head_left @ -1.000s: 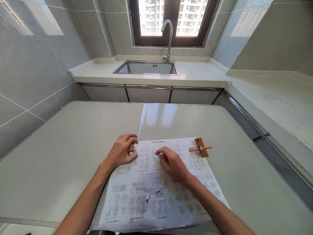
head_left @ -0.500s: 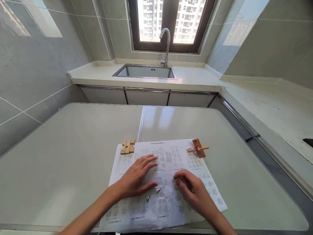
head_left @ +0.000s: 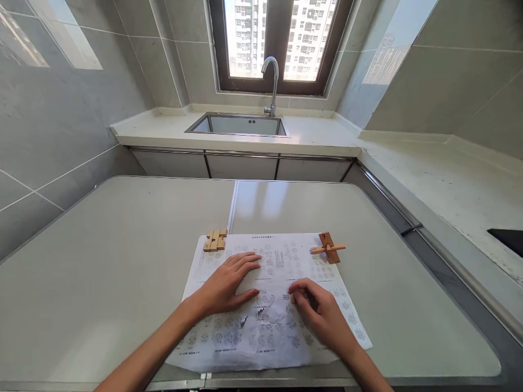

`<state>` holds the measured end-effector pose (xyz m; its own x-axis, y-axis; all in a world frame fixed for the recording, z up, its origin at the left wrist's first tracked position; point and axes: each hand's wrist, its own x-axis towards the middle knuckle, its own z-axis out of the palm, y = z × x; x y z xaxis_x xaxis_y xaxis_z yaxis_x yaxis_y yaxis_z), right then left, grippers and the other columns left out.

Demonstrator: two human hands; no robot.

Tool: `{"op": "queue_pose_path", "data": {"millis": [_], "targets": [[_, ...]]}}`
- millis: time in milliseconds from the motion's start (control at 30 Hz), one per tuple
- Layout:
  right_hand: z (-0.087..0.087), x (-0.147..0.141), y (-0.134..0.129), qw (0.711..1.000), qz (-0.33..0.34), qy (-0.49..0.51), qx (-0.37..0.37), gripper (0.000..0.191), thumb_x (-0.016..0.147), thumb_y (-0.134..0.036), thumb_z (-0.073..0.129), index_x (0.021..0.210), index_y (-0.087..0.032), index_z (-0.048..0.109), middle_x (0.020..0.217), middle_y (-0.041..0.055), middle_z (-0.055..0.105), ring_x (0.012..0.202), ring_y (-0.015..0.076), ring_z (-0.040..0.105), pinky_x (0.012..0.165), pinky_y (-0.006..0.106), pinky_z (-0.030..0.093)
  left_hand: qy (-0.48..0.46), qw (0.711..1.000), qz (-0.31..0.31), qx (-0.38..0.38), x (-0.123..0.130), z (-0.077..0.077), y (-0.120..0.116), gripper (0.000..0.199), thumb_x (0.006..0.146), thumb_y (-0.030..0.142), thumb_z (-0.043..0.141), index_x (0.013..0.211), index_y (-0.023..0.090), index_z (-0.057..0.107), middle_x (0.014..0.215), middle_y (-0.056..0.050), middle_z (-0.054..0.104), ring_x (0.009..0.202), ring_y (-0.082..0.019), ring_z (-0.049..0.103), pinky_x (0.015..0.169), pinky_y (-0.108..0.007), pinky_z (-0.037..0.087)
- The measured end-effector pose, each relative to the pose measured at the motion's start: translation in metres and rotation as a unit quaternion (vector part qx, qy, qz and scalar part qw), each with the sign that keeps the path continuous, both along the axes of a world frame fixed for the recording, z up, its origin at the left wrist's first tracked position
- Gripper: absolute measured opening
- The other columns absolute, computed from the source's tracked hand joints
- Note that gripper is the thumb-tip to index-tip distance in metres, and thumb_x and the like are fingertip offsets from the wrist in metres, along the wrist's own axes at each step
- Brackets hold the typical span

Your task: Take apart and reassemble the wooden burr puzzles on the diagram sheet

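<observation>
We see the printed white paper sheet [head_left: 269, 332] near the pale table's [head_left: 122, 261] front edge, pale wooden interlocking block [head_left: 214, 240] and brown wooden cross piece [head_left: 328, 248] on its far corners. Left hand [head_left: 232, 283] spread on it; right hand [head_left: 316, 307] curled, pinch unclear. Bare tabletop both sides.

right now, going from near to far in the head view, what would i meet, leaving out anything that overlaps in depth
right hand → light wooden block → sink → tap → window
</observation>
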<state>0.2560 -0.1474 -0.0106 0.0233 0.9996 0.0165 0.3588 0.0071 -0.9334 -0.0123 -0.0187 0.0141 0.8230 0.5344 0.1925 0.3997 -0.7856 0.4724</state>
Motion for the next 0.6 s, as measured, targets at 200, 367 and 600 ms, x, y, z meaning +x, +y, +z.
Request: {"op": "queue_pose_path", "data": {"millis": [200, 367, 600], "targets": [[-0.003, 0.028, -0.003, 0.981, -0.082, 0.163, -0.067, 0.032, 0.097, -0.052, 0.068, 0.103, -0.021, 0.072, 0.095, 0.0069, 0.073, 0.075, 0.0185, 0.064, 0.069, 0.031, 0.054, -0.013, 1.0, 0.007, -0.008, -0.001, -0.004, -0.001, 0.045, 0.099, 0.037, 0.067, 0.142, 0.028, 0.058, 0.156, -0.01, 0.059, 0.15, -0.031, 0.049, 0.122, -0.056, 0.045], [-0.001, 0.055, -0.006, 0.874, -0.159, 0.433, -0.153, 0.024, 0.086, -0.033, 0.085, 0.102, -0.02, 0.075, 0.091, 0.0042, 0.07, 0.069, 0.0135, 0.061, 0.057, 0.023, 0.056, -0.018, 1.0, 0.01, -0.008, -0.003, -0.006, -0.002, 0.043, 0.099, 0.037, 0.067, 0.14, 0.028, 0.059, 0.156, -0.009, 0.059, 0.15, -0.031, 0.049, 0.122, -0.056, 0.046], [0.01, 0.066, 0.008, 0.744, -0.162, 0.609, -0.222, 0.021, 0.089, -0.019, 0.079, 0.107, -0.017, 0.07, 0.091, 0.0049, 0.073, 0.061, 0.0087, 0.061, 0.047, 0.016, 0.053, -0.023, 1.0, 0.007, 0.001, -0.005, -0.008, -0.004, 0.039, 0.099, 0.036, 0.066, 0.137, 0.026, 0.061, 0.155, -0.009, 0.059, 0.151, -0.03, 0.049, 0.123, -0.055, 0.045]]}}
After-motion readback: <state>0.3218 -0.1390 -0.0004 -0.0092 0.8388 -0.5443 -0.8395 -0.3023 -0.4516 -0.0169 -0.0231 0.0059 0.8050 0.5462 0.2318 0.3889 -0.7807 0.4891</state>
